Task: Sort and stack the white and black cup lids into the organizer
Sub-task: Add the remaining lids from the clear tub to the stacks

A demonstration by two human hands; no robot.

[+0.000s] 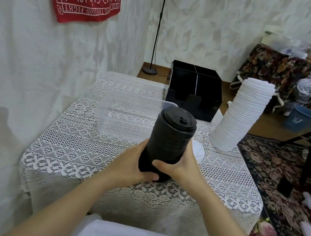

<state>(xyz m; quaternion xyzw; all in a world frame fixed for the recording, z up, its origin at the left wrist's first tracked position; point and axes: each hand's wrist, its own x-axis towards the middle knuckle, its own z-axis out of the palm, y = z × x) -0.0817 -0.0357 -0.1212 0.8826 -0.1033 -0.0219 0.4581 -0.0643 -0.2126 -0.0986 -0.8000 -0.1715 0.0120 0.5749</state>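
The black lid stack (172, 136) is being gripped low down, upright over the middle of the worktop (67, 145). The left hand (130, 162) and right hand (180, 165) have their fingers curled round it from both sides. A transfer is seemingly being readied, and a steady, level carry to the black organizer (194, 91) is being called for. No lids are being seen in its four compartments, nor in the clear tub (122, 117). The white lid stack (240, 116) is waiting just beside the organizer.
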